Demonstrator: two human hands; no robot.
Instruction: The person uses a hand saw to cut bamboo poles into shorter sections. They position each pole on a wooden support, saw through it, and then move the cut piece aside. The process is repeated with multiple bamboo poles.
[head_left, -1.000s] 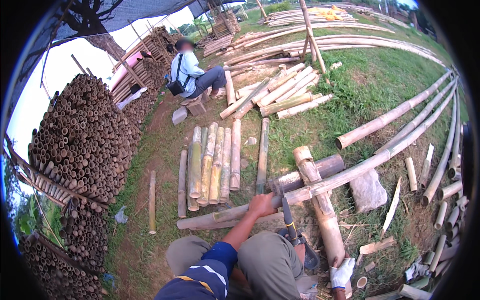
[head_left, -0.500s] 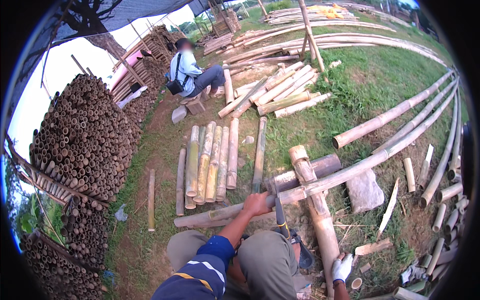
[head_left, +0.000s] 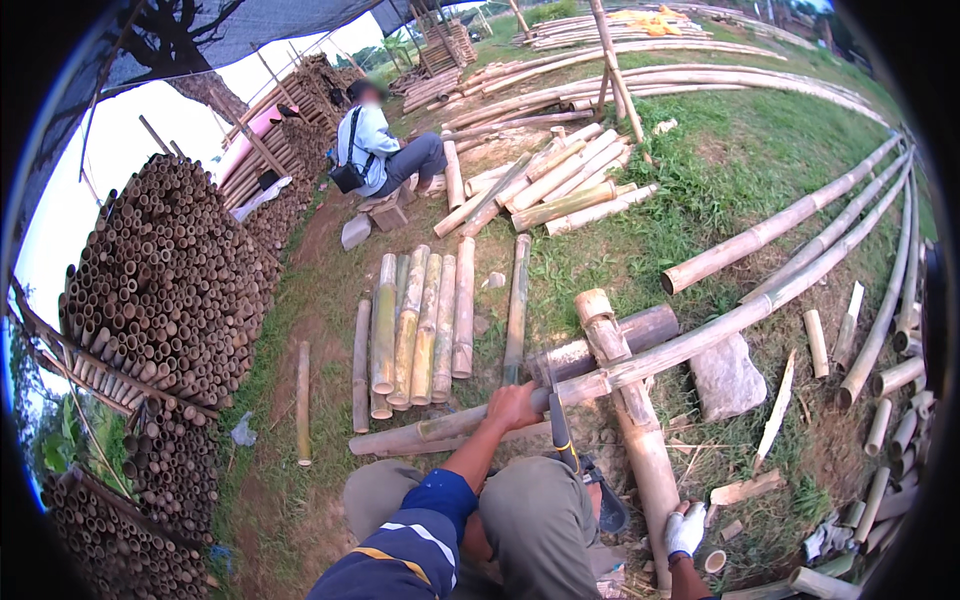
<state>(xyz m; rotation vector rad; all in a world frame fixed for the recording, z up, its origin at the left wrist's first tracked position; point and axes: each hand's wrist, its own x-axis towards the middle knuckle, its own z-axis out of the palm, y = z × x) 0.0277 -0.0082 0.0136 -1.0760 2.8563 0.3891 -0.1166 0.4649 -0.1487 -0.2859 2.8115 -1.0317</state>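
Note:
My bare left hand (head_left: pixel 513 406) is closed around a long bamboo pole (head_left: pixel 660 362) that lies across in front of my knees. Just right of that hand, a blade tool with a black and yellow handle (head_left: pixel 562 432) leans against the pole, its handle by my knee and neither hand on it. The pole rests over a thick bamboo post (head_left: pixel 645 455) slanting toward me. At the post's near end is my right hand (head_left: pixel 686 529) in a white glove, its fingers curled. A thin pale stick end shows beside it; whether the hand holds it is unclear.
Several cut bamboo lengths (head_left: pixel 427 330) lie ahead of me. A grey stone block (head_left: pixel 727 377) sits right of the post. Bamboo offcuts (head_left: pixel 748 487) lie near my right hand. A tall bamboo stack (head_left: pixel 165 290) stands at left. A seated person (head_left: pixel 375 150) is farther off.
The view has shifted very slightly. My left hand stays on the pole, and the right hand remains beside the post's near end.

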